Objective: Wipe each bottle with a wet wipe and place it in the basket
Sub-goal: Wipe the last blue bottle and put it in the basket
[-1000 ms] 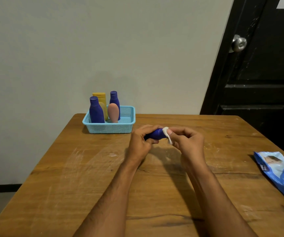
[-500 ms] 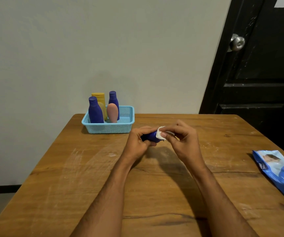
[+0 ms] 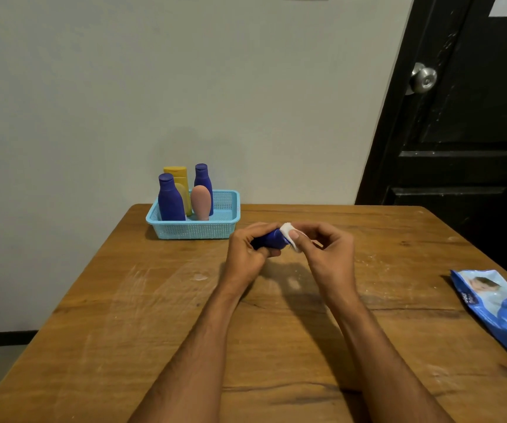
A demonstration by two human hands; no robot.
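Left hand point(image 3: 246, 251) wraps the dark blue bottle point(image 3: 272, 239), held sideways above mid-table; right hand point(image 3: 327, 248) pinches the white wet wipe point(image 3: 290, 238), which a second ago trailed off the bottle's end and now sits bunched over it, so wiping looks underway and basket placement comes next. Far left, the light-blue mesh basket point(image 3: 197, 228) holds four smooth plastic bottles upright: two dark blue, one yellow, one pink and rounded. A glossy blue wipes pack point(image 3: 496, 309) lies at the scuffed wooden table's point(image 3: 124, 315) right edge.

Left hand point(image 3: 247, 253) grips blue bottle point(image 3: 272, 239), right hand point(image 3: 327, 251) wiping
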